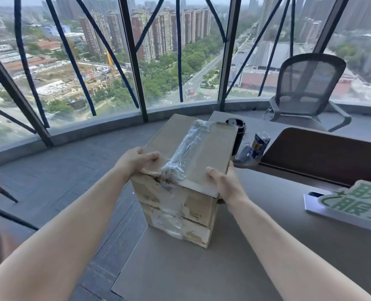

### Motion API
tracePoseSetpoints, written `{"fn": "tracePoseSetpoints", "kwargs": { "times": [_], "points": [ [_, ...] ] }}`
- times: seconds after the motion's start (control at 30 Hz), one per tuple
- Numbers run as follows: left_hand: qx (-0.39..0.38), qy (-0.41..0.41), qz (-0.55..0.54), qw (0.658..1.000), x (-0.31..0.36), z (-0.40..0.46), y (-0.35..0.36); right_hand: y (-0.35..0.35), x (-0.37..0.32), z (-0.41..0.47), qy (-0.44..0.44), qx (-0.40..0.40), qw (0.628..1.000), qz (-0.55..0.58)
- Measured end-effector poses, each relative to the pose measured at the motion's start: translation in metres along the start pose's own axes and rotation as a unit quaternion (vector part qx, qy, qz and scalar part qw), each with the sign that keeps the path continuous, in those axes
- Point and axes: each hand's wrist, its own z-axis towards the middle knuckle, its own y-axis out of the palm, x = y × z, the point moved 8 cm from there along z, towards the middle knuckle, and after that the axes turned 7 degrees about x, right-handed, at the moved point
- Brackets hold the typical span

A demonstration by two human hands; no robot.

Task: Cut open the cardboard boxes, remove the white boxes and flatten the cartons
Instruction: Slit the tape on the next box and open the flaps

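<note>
Two taped cardboard boxes stand stacked on the grey table (202, 268) near its left edge. The upper cardboard box (204, 148) has a strip of crinkled clear tape along its top seam. The lower cardboard box (178, 224) sits under it, also taped. My left hand (136, 160) grips the upper box's near left top edge, fingers curled over it. My right hand (222, 181) grips the near right corner, thumb on top and fingers down the right side. No white boxes are visible.
Behind the boxes stand a black cup (237, 131) and a blue tape dispenser (253, 152). A brown panel (323, 155) lies at the right, a green and white sign (354, 203) beside it. A mesh office chair (306, 88) stands by the curved window. The floor drops off left of the table.
</note>
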Motion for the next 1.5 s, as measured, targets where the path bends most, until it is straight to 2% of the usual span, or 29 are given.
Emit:
{"fn": "tracePoseSetpoints", "kwargs": {
  "times": [0.23,0.47,0.7,0.8,0.97,1.1,1.27,1.5],
  "points": [
    [0.019,0.048,-0.032,0.998,0.008,-0.014,0.000,-0.018,-0.002,-0.014,-0.015,-0.004,0.999,0.040],
    [0.025,0.054,-0.072,0.996,0.023,-0.081,0.039,-0.094,-0.007,-0.033,-0.034,0.002,0.999,-0.018],
    [-0.036,0.109,-0.088,0.990,0.093,-0.163,0.137,-0.238,0.012,-0.075,-0.047,0.048,0.998,0.006],
    [-0.038,0.126,-0.069,0.989,0.125,-0.208,0.191,-0.311,0.030,-0.093,-0.046,0.068,0.996,0.020],
    [-0.043,0.126,-0.055,0.990,0.164,-0.298,0.288,-0.441,0.073,-0.111,-0.035,0.085,0.996,0.013],
    [-0.044,0.115,-0.034,0.992,0.175,-0.360,0.355,-0.518,0.111,-0.132,-0.022,0.088,0.996,0.021],
    [-0.056,0.086,-0.015,0.995,0.164,-0.411,0.411,-0.572,0.159,-0.153,0.012,0.092,0.995,0.036],
    [-0.096,0.064,0.019,0.993,0.142,-0.437,0.452,-0.597,0.206,-0.161,0.033,0.107,0.994,0.009]
  ]
}}
